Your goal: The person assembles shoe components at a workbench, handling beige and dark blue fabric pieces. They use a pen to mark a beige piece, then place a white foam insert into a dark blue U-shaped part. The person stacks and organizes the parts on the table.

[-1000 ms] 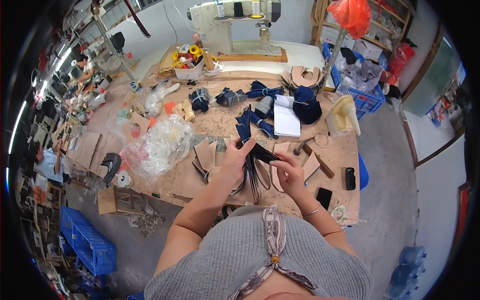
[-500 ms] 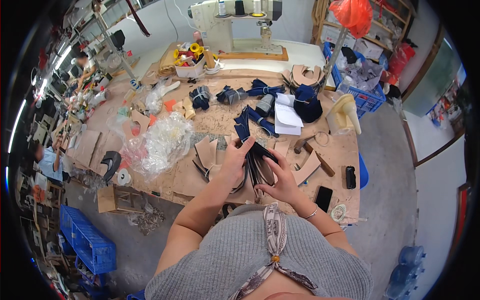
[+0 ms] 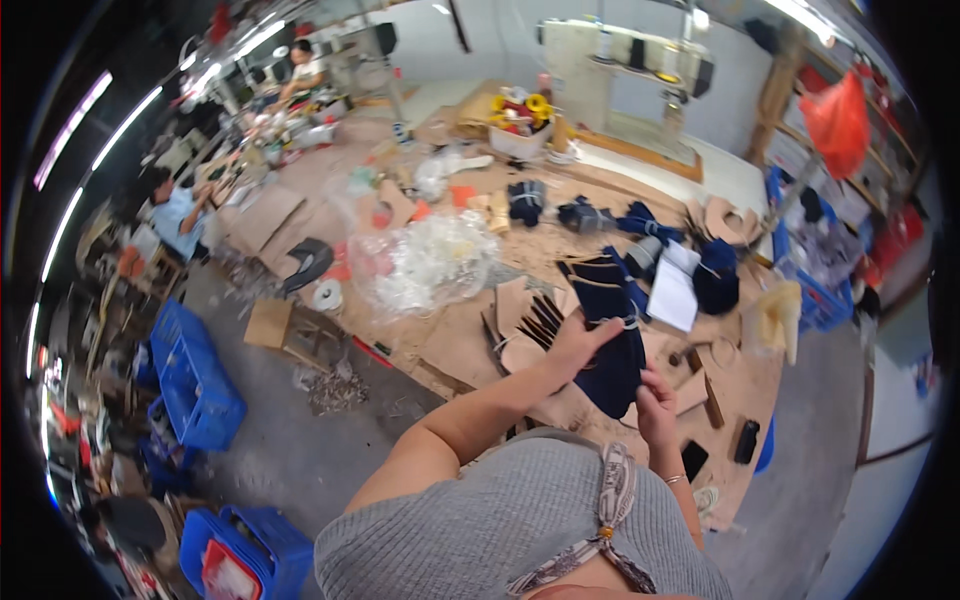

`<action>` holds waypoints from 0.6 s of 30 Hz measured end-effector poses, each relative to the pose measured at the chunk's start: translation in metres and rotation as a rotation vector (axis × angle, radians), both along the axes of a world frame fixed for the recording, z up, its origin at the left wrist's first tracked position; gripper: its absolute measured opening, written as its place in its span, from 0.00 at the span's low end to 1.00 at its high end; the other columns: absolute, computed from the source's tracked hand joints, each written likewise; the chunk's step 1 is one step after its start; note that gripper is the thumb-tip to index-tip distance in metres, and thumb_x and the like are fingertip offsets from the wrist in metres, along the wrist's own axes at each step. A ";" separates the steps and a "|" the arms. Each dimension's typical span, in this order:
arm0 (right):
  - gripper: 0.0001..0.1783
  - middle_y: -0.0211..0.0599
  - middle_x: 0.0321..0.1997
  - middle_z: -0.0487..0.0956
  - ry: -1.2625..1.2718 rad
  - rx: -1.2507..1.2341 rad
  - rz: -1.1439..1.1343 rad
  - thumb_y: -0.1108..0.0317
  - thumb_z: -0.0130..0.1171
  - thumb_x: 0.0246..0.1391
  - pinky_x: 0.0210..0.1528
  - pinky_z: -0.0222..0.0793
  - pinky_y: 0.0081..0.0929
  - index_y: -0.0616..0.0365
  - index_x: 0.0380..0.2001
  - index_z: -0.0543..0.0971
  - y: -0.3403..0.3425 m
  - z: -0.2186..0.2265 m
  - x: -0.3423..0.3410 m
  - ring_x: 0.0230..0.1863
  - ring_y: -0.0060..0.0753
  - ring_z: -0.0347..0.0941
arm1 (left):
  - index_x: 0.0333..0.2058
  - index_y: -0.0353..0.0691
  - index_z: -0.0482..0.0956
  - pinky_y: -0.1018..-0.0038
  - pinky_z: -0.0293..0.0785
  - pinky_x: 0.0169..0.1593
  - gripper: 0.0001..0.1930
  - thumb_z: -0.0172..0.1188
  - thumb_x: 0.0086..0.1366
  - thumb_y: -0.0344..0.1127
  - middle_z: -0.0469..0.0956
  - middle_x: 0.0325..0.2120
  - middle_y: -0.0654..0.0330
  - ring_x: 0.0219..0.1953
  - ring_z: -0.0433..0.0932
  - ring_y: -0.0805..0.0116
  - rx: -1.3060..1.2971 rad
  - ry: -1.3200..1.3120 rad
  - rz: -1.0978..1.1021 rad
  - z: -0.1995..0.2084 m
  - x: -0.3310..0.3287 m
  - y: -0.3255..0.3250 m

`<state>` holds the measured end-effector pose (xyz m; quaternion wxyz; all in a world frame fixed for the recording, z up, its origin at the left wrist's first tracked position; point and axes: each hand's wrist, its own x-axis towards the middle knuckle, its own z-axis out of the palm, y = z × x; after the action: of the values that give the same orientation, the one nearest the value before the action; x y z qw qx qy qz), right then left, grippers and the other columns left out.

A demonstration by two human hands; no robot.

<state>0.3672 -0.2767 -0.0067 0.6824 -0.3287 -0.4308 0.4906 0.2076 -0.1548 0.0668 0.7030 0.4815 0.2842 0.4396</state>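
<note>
My left hand grips a tied bundle of flat navy pieces, thumb on top near a pale tie around its middle. The bundle fans out in layers at its far end, some with light edges. My right hand has its fingers curled in at the bundle's near right edge; the fingertips are slightly blurred. Under and left of the bundle lie tan cut pieces and dark strips on the wooden table. More tied bundles, one a navy roll, sit beyond, beside white paper sheets.
Crumpled clear plastic lies left of my hands. A hammer, a phone and a black case are at the right. A sewing machine stands at the back. Blue crates are on the floor; two people work far left.
My view has turned left. The bundle, earlier edge-on between both hands, now lies flat side up. My right hand has shifted to its near right edge.
</note>
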 end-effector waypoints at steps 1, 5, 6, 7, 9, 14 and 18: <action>0.15 0.45 0.63 0.65 0.237 -0.089 0.088 0.76 0.52 0.56 0.61 0.60 0.32 0.61 0.47 0.76 0.004 -0.013 0.009 0.62 0.35 0.62 | 0.43 0.36 0.73 0.76 0.73 0.41 0.18 0.64 0.59 0.38 0.78 0.35 0.62 0.37 0.76 0.74 0.111 0.046 0.053 0.005 -0.002 -0.003; 0.26 0.47 0.55 0.69 -0.765 -0.540 -0.366 0.64 0.65 0.44 0.58 0.62 0.37 0.58 0.49 0.74 0.015 -0.113 0.048 0.56 0.43 0.67 | 0.41 0.31 0.71 0.69 0.73 0.41 0.26 0.70 0.51 0.43 0.78 0.33 0.49 0.37 0.79 0.56 0.582 0.557 0.160 0.031 -0.020 -0.007; 0.30 0.47 0.54 0.70 -1.093 -0.580 -0.430 0.62 0.68 0.41 0.57 0.62 0.38 0.57 0.49 0.73 0.015 -0.127 0.050 0.55 0.44 0.67 | 0.41 0.31 0.71 0.68 0.73 0.40 0.26 0.70 0.50 0.43 0.78 0.33 0.48 0.37 0.78 0.54 0.555 0.669 0.116 0.030 -0.025 -0.006; 0.33 0.47 0.53 0.70 -1.221 -0.577 -0.457 0.60 0.69 0.38 0.58 0.60 0.40 0.57 0.50 0.72 0.012 -0.124 0.045 0.55 0.45 0.66 | 0.41 0.31 0.71 0.67 0.73 0.40 0.26 0.70 0.50 0.43 0.78 0.32 0.48 0.36 0.78 0.52 0.531 0.776 0.066 0.028 -0.028 -0.004; 0.40 0.45 0.52 0.69 -1.475 -0.568 -0.520 0.56 0.72 0.31 0.58 0.58 0.42 0.55 0.52 0.71 0.007 -0.121 0.034 0.55 0.48 0.64 | 0.42 0.31 0.71 0.65 0.72 0.41 0.26 0.69 0.50 0.43 0.78 0.34 0.49 0.38 0.77 0.50 0.499 0.955 -0.026 0.013 -0.030 0.002; 0.40 0.40 0.52 0.71 -1.427 -0.880 -0.393 0.57 0.71 0.30 0.56 0.58 0.45 0.55 0.52 0.70 0.025 -0.109 0.037 0.53 0.47 0.66 | 0.48 0.36 0.70 0.59 0.64 0.54 0.28 0.68 0.50 0.39 0.73 0.45 0.50 0.52 0.70 0.53 0.841 1.201 -0.020 -0.123 -0.049 0.015; 0.24 0.45 0.38 0.77 -1.222 -0.882 -0.336 0.62 0.65 0.38 0.47 0.67 0.41 0.59 0.42 0.76 0.029 -0.117 0.068 0.43 0.46 0.74 | 0.50 0.37 0.69 0.61 0.61 0.57 0.28 0.66 0.50 0.35 0.71 0.48 0.50 0.54 0.67 0.53 0.845 1.076 0.046 -0.139 -0.048 0.012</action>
<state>0.4353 -0.2476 -0.1241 0.1947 -0.8436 -0.4399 0.2384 0.1594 -0.1425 -0.0717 0.2060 0.8599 0.4080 0.2273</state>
